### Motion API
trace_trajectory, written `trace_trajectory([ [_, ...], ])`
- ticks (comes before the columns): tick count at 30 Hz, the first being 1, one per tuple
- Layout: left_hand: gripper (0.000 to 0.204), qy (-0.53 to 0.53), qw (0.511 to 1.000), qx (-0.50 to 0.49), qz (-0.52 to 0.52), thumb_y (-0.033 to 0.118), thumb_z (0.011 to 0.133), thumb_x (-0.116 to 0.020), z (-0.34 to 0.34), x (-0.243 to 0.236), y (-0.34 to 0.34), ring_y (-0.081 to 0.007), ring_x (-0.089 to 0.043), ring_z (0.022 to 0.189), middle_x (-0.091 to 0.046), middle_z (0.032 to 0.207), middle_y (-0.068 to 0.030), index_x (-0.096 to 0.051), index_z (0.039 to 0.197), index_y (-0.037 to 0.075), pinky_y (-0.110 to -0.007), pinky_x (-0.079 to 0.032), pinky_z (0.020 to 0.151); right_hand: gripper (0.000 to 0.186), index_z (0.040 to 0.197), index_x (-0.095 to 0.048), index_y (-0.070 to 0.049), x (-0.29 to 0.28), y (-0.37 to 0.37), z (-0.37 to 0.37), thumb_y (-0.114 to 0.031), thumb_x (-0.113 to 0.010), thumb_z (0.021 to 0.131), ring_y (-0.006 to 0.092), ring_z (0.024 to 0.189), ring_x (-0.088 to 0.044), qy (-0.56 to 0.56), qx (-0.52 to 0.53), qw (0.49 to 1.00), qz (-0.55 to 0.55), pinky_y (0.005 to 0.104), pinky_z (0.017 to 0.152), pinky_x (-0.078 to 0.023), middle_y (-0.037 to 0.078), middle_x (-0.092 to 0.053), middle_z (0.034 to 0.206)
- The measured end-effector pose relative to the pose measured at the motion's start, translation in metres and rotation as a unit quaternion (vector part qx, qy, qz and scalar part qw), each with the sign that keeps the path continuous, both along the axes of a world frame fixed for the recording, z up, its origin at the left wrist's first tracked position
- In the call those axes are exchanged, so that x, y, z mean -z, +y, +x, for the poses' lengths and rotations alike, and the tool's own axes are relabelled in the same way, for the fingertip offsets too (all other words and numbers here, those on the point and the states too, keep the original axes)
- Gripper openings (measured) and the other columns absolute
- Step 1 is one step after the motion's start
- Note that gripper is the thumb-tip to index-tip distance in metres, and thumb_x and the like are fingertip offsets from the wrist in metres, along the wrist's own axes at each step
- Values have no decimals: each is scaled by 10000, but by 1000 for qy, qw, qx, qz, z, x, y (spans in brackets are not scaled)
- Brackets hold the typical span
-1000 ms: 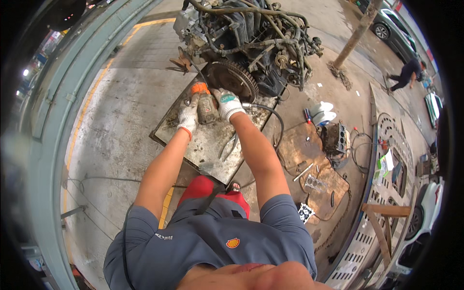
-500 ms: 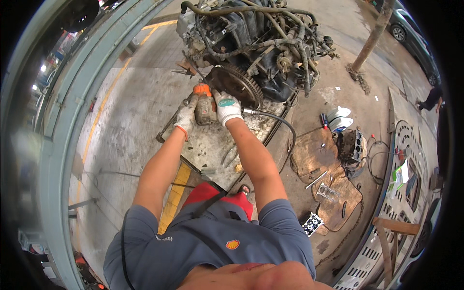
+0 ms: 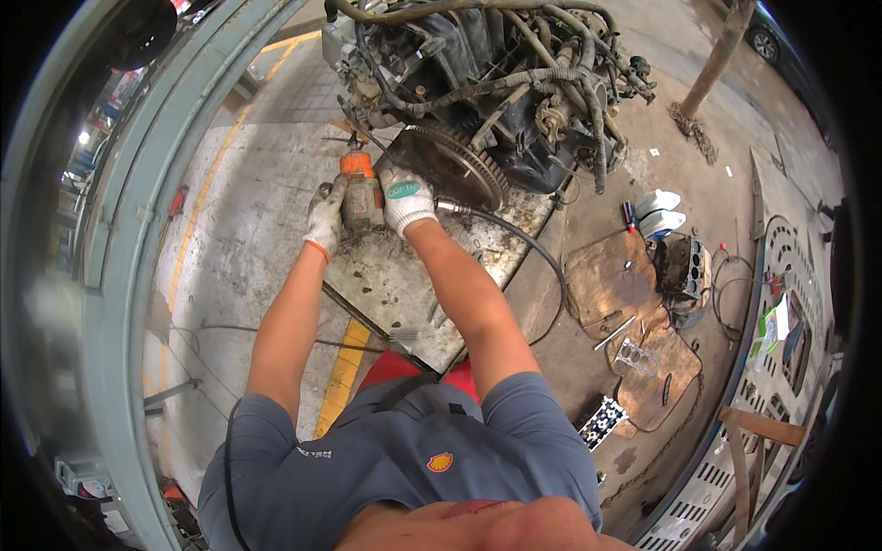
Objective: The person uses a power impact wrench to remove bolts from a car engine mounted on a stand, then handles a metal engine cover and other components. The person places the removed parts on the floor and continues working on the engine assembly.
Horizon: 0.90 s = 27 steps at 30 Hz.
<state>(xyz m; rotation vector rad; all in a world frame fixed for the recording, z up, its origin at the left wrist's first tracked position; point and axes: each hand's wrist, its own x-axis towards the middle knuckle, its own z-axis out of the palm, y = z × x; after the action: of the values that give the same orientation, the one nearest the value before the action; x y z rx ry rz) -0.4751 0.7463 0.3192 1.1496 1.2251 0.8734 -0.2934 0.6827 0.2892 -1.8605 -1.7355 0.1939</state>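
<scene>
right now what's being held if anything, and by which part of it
An orange-and-grey power tool: the left hand holds the left side of its body, the right hand its right side, exact grip hidden.

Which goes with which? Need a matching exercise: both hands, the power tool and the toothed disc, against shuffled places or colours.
Column one
1. Power tool
2. Left hand
3. Toothed disc
4. Right hand

Column two
A. White glove with a teal patch on its back
B. At the near side of the engine
C. White glove with an orange cuff edge
D. Orange at the far end, dull grey-brown body, between the two gloves

Pairs: 1-D, 2-C, 3-B, 4-A
</scene>
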Motion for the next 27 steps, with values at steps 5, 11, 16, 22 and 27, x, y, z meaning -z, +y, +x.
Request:
trace_trajectory([
  [5, 465, -4, 999, -44, 21, 461, 939, -733, 1, 25, 10, -176, -646, 804, -688, 959, -77, -696, 1093, 24, -355, -530, 691, 327, 1165, -608, -69, -1, -7, 2, -171, -661, 860, 407, 1093, -641, 33, 18, 999, 2, 486, 924, -528, 225, -652, 1163],
  [11, 563, -45, 999, -23, 11, 421, 909, -785, -15, 17, -23, -200, -664, 919, -677, 1100, -101, -614, 1213, -21, -361, -564, 776, 298, 1178, -617, -69, -24, -34, -5, -156, -615, 893, 364, 1063, -670, -38, -12, 999, -5, 447, 924, -542, 207, -667, 1140],
  [16, 534, -55, 998, -31, 13, 463, 897, -787, 14, -15, -67, -197, -657, 856, -667, 1053, -89, -611, 1130, 16, -366, -565, 734, 300, 1195, -621, -98, -40, -61, 20, -192, -614, 910, 359, 1128, -647, -34, -15, 998, 50, 454, 997, -495, 194, -661, 1196],
  [22, 633, -33, 992, 11, 118, 500, 909, -748, 21, 3, -92, -221, -636, 939, -689, 1088, -141, -629, 1238, -28, -380, -522, 824, 426, 1305, -578, -103, -56, -109, 29, -174, -635, 889, 369, 1178, -624, -38, 10, 999, -25, 445, 1001, -507, 193, -624, 1276],
  [27, 561, 102, 984, 97, 105, 389, 963, -720, -8, 15, -124, -200, -627, 1051, -669, 1236, -90, -592, 1348, 1, -349, -517, 900, 764, 1482, -425, -58, -31, -166, 15, -339, -730, 841, 404, 1194, -614, -14, 29, 999, -3, 463, 1011, -506, 260, -585, 1330],
])
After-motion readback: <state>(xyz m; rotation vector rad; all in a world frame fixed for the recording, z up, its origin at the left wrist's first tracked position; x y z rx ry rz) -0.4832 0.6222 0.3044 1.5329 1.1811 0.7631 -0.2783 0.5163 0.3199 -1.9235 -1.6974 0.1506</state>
